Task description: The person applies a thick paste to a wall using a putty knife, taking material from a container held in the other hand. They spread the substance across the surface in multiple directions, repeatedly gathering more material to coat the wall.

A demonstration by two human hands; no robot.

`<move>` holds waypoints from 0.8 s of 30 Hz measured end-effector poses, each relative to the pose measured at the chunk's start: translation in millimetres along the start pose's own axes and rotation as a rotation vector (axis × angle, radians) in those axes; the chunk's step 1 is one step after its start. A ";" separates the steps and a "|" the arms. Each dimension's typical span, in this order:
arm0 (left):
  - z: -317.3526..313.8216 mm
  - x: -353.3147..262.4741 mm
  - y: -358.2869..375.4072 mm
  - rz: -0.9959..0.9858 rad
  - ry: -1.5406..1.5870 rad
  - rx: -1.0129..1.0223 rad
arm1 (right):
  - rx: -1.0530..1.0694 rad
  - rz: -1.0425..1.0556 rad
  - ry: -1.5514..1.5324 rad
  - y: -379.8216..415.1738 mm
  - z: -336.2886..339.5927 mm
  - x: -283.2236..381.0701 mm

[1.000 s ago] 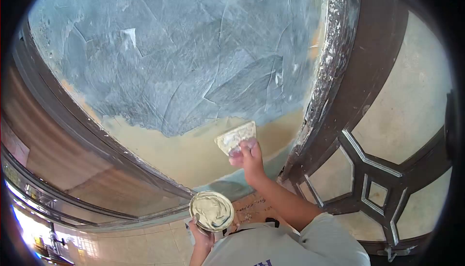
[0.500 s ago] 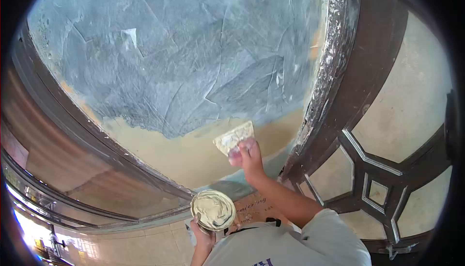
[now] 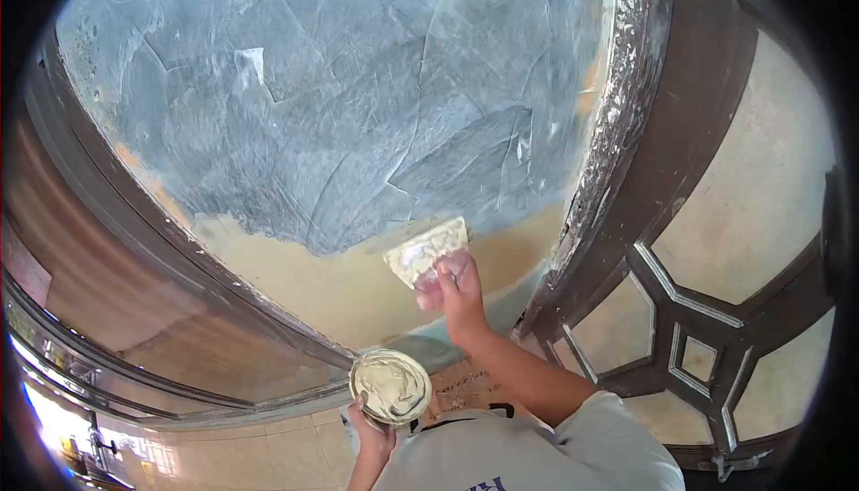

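Note:
My right hand (image 3: 452, 290) grips a wide scraper (image 3: 428, 252) smeared with cream-coloured paste. The scraper's edge is at the wall panel, where rough grey-blue coating (image 3: 358, 115) meets a smooth beige band (image 3: 322, 290). Low in the view, my left hand (image 3: 371, 433) holds a round container (image 3: 391, 387) of cream paste, its open top facing up. The paste surface is swirled, with a darker streak near its right side. Whether the blade touches the wall is hard to tell.
A dark frame with chipped, flaking edges (image 3: 617, 115) runs along the panel's right. Beyond it stands dark woodwork with pale inset panels (image 3: 752, 169). Brown glossy panelling (image 3: 134, 276) lies at left, above pale tiles (image 3: 259, 453). Cardboard with writing (image 3: 465, 388) lies below the wall.
My right hand and the scraper have shifted slightly left and up along the wall. My left hand and the container have moved slightly left.

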State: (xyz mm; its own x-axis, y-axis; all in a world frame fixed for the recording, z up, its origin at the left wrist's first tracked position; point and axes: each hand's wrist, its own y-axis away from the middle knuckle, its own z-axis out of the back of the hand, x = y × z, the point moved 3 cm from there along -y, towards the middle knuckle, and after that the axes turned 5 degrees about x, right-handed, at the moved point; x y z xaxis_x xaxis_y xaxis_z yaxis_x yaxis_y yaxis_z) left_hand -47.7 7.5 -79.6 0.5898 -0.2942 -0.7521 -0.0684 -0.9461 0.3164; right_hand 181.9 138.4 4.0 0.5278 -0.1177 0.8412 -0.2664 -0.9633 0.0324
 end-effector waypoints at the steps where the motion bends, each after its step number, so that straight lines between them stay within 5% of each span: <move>1: 3.3 1.9 -2.5 -0.009 0.004 0.011 | 0.047 0.049 -0.013 -4.6 -6.3 4.7; 24: -4.3 -7.6 2.3 -0.001 0.010 0.034 | 0.017 0.090 -0.064 0.6 -13.1 3.7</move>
State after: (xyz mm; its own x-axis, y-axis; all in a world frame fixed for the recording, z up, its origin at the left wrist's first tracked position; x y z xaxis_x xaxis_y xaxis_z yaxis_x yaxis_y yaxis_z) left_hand -49.0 8.2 -70.6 0.5977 -0.2920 -0.7467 -0.0947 -0.9505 0.2959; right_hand 173.2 140.6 14.2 0.5528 -0.2183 0.8042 -0.3019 -0.9520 -0.0509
